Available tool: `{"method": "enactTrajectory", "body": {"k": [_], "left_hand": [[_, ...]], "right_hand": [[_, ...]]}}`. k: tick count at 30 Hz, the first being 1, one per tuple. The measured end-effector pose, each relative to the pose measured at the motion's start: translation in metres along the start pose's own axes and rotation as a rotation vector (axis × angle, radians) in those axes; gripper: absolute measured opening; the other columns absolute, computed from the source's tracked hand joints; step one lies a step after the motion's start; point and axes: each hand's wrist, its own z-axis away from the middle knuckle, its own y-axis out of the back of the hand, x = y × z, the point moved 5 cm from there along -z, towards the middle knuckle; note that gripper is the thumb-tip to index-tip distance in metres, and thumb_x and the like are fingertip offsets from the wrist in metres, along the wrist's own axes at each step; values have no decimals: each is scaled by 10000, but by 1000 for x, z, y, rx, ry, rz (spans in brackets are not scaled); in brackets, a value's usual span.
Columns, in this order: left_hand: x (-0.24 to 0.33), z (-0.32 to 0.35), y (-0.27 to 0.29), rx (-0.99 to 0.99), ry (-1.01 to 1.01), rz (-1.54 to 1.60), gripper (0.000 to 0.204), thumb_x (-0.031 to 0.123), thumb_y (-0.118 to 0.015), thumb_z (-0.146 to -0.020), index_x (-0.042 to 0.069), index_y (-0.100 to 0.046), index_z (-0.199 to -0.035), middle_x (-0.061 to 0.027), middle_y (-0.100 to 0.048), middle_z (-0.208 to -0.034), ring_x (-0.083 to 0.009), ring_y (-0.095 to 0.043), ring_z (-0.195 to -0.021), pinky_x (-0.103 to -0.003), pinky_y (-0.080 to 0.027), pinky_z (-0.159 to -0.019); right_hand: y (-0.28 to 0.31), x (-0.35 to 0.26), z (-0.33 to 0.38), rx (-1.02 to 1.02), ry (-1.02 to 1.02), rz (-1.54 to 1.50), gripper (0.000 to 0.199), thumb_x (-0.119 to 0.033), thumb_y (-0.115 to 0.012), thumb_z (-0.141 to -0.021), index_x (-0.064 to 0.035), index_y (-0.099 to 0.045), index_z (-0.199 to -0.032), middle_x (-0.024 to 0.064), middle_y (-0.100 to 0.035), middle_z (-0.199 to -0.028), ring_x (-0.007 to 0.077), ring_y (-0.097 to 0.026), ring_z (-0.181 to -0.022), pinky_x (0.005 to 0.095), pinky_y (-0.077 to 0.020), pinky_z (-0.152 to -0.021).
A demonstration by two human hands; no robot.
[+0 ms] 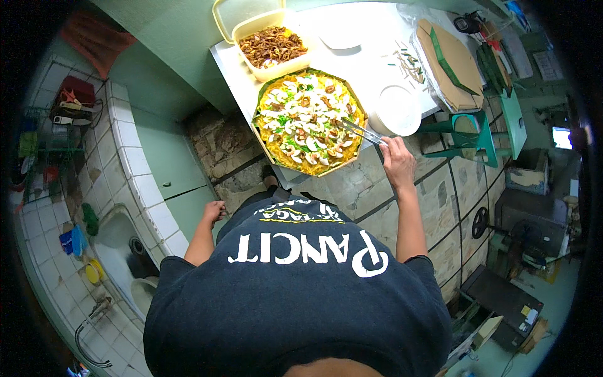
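My right hand (pixel 398 160) grips a pair of metal tongs (pixel 365 132). The tongs' tips reach onto the right side of an octagonal tray (pixel 264 149) of yellow noodles (pixel 325 164). White egg-like slices, chopped greens and brown bits cover the noodles. At my left side, away from the table, my left hand (pixel 215 211) hangs with its fingers curled in, and nothing shows in it. Behind the tray stands a yellowish plastic tub (pixel 264 73) holding brown fried bits (pixel 274 47), its lid (pixel 221 19) tipped back.
Round white lids or containers (pixel 397 110) stand right of the tray on the white table (pixel 361 63). Farther right are cardboard pieces (pixel 449 69) with green strips and small scattered scraps (pixel 408 63). A green stool (pixel 480 141) stands beside the table; a tiled sink (pixel 119 239) lies left.
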Motion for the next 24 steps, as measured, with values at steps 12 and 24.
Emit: {"method": "enactTrajectory", "body": {"k": [12, 24], "left_hand": [[4, 0, -8, 8, -17, 37, 246, 281, -563, -931, 114, -633, -1097, 11, -604, -873, -117, -594, -672, -273, -475, -556], [2, -6, -5, 16, -8, 63, 228, 278, -565, -928, 120, -637, -1074, 9, -606, -849, -109, -590, -626, -264, -477, -539]], "right_hand": [[-6, 0, -27, -98, 58, 44, 148, -234, -554, -917, -134, -632, -993, 72, -602, -891, 288, -630, -790, 394, -502, -672], [-10, 4, -51, -20, -42, -167, 203, -230, -540, -934, -74, -668, -953, 100, -639, -877, 302, -632, -775, 387, -489, -688]]}}
